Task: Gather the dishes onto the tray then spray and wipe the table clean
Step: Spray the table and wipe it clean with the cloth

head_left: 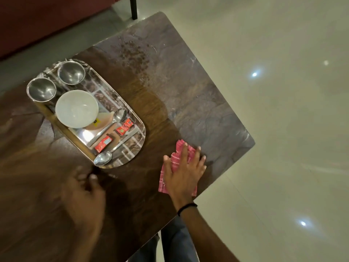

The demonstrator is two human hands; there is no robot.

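Observation:
A shiny steel tray (138, 140) lies on the dark stone table (188, 95). It holds two steel cups (41, 89) (71, 72), a white bowl (76, 109), two spoons (103, 159) (120, 114) and two red sachets (103, 145) (124, 127). My right hand (186, 171) presses flat, fingers spread, on a pink checked cloth (174, 163) near the table's right edge. My left hand (83, 195) hovers blurred just below the tray, fingers loosely curled, nothing seen in it. Spray droplets (135, 53) speckle the far part of the table.
The table's right corner (251, 142) sits close beyond the cloth, with glossy tiled floor (283, 129) past it. A dark furniture leg (133, 7) and a maroon seat (47, 19) stand beyond the far edge. My legs (170, 246) show under the near edge.

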